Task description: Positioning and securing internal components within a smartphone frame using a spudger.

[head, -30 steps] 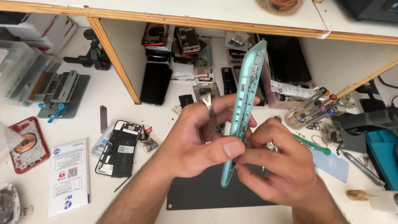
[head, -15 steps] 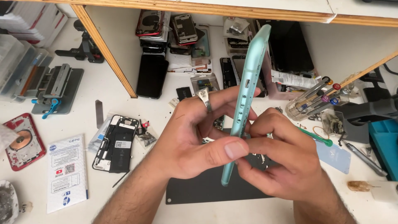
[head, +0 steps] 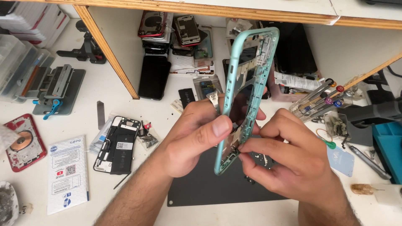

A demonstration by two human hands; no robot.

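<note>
While the left hand (head: 197,138) grips the teal phone frame (head: 247,96) along its near edge, thumb pressed flat on the rim and fingers curled shut behind it, the frame stands nearly upright, its top end toward 12 o'clock. The right hand (head: 289,163) sits at 3 o'clock of the frame's lower half; thumb and forefinger are pinched together at a small part inside the frame near its bottom, other fingers loosely folded. Whether anything is held in that pinch cannot be told.

Change noted: against the frames of a second and half a second ago, the frame has been rotated about its long axis. Earlier only its thin side edge faced the camera; now the open inner face with brackets and metal plates shows. Both hands kept roughly the same places. Judgement: the turn exposes the interior to view, so the pinching fingers can work inside it by sight.

Outward from the hands: a dark work mat (head: 209,184) lies directly beneath. At 9 o'clock rests an opened black phone (head: 117,144) with its innards showing, and further on a white leaflet (head: 67,171) and a red back cover (head: 21,142). At 2 o'clock lies a bundle of screwdrivers (head: 318,98). At 12 o'clock, under the wooden shelf (head: 209,8), sits a heap of spare phones (head: 176,37).
</note>
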